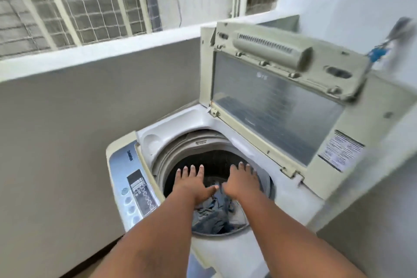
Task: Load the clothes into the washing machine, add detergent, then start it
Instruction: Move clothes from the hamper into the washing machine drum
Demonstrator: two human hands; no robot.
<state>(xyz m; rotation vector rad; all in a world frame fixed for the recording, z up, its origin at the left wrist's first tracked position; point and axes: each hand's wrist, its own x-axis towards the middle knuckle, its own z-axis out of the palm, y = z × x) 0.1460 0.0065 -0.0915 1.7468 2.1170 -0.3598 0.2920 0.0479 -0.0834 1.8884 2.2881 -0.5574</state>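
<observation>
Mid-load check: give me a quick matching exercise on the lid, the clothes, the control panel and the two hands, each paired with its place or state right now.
Things:
1. lid
2. clothes
3. control panel
4. left hand and right hand

States:
A. spread flat and empty above the drum opening
B. raised, standing open
C. lying down inside the drum
D. on the machine's top, left of the drum

Pairs: 1-B, 2-C, 3-D, 4-A

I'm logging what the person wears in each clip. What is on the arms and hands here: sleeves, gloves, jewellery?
Nothing shows. Both forearms are bare as far up as the frame reaches, with no sleeve edge in view. The left hand and right hand have no gloves, rings, watch or bracelets. The fingernails look short and unpainted.
</observation>
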